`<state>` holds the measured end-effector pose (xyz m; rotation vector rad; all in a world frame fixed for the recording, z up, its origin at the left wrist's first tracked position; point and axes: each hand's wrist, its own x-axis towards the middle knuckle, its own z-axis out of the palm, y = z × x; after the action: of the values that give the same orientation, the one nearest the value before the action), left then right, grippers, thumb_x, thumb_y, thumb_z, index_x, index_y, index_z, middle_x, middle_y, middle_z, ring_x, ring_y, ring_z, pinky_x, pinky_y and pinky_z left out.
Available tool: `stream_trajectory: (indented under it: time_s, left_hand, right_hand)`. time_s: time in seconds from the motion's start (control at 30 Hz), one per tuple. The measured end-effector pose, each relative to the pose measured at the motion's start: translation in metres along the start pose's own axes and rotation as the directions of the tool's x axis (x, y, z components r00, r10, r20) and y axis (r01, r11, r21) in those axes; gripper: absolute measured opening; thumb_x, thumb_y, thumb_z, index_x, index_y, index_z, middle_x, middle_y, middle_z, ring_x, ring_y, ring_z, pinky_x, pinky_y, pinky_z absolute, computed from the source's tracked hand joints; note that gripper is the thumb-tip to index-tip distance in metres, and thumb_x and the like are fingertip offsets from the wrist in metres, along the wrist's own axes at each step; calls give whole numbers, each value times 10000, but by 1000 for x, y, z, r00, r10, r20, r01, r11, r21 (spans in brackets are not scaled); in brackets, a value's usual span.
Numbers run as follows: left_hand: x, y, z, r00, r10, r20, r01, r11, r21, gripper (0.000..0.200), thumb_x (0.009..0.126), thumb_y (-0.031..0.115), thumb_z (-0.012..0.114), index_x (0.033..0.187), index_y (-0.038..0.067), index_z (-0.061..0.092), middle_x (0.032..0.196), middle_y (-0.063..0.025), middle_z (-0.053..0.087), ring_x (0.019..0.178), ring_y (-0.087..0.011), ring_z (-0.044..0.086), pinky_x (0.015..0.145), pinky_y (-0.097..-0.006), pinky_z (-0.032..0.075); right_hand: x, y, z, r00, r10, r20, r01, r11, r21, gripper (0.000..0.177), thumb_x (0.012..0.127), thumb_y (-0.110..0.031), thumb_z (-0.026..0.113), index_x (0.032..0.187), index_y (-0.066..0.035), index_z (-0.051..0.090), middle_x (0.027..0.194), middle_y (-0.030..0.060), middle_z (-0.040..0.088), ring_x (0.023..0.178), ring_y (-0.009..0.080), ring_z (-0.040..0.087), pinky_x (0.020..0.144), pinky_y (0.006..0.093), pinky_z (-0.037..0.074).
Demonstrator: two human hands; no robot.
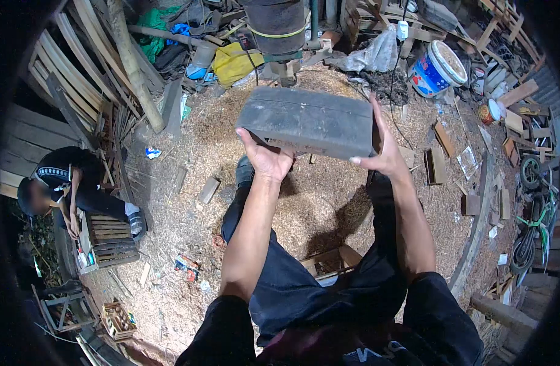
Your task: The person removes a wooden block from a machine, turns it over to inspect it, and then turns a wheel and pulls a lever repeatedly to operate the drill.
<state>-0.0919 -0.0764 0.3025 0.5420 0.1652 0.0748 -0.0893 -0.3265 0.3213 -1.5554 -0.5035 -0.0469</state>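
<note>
Out in front of me, above the floor, is a dark grey rectangular block [304,119], apparently weathered wood, with a long line along its top. My left hand [269,160] holds it at the left front corner, palm up, thumb on the edge and fingers partly hidden underneath. At the opposite end my right hand [385,145] grips the block, thumb at the lower front corner and fingers up along the end face. What the block's underside looks like is mostly hidden.
Wood shavings [188,152] cover the floor, with wood offcuts [435,166] scattered to the right. A person [78,189] sits at the left by a slatted crate [112,235]. Ahead stand a dark drum [277,27] and a paint bucket [437,68]. A small motorbike [530,226] is far right.
</note>
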Motion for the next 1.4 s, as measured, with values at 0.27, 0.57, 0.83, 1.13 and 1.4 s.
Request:
stream_trajectory:
  time_s: [0.27, 0.57, 0.83, 1.13, 1.4]
  left_hand:
    - [12, -4, -18, 994, -6, -107, 2, 999, -33, 1106, 647, 880, 530, 1445, 141, 326, 1434, -89, 410, 1279, -304, 434, 1017, -515, 409]
    - [4, 8, 0, 982, 32, -188, -32, 999, 2, 991, 729, 822, 499, 1405, 105, 390, 1372, -97, 478, 1239, -305, 473, 1017, -474, 413]
    - [10, 3, -18, 986, 42, -159, -37, 999, 31, 915, 761, 771, 511, 1380, 103, 419, 1357, -91, 492, 1230, -307, 477, 993, -485, 412]
    - [13, -9, -25, 1000, -3, -27, 2, 1000, -22, 845, 752, 671, 629, 1360, 117, 434, 1320, -69, 519, 1215, -286, 486, 1018, -482, 384]
    - [17, -11, -38, 984, 163, 74, -174, 968, 183, 861, 755, 631, 652, 1378, 89, 406, 1309, -92, 518, 1212, -283, 495, 1026, -454, 389]
  right_hand:
    - [-6, 14, 8, 989, -148, 29, 149, 936, -319, 1262, 519, -235, 864, 1508, -10, 113, 1511, 222, 258, 1410, 327, 274, 1166, 422, 229]
    - [-11, 1, 10, 985, -169, 41, 171, 902, -397, 1204, 597, -566, 822, 1470, -23, 196, 1510, 239, 228, 1414, 383, 234, 1157, 506, 210]
    - [-20, -21, 55, 815, -579, -31, 431, 640, -635, 621, 857, -524, 632, 1188, -29, 459, 1392, 259, 335, 1351, 434, 299, 1102, 588, 245]
    - [-18, -28, 75, 989, -138, 59, 126, 546, -828, 502, 837, -447, 679, 1144, -71, 553, 1438, 304, 278, 1372, 503, 224, 1113, 600, 138]
    - [-6, 30, 45, 744, 560, -364, -591, 806, 31, 722, 926, -556, 518, 1377, -10, 376, 1466, 263, 309, 1324, 390, 356, 1088, 531, 286]
